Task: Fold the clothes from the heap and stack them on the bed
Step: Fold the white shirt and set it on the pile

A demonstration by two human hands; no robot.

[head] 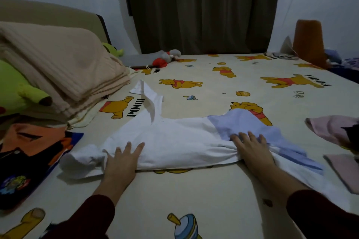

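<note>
L hand (121, 161) + R hand (252, 151) | fingers spread, flat on white garment (174, 141) | bed (194, 190)

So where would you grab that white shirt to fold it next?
Probably pinch the white shirt at its loose sleeve end by the left hand, coming from the left: that bunched end lies free, ready to fold inward, while the right hand presses the other end.
</note>
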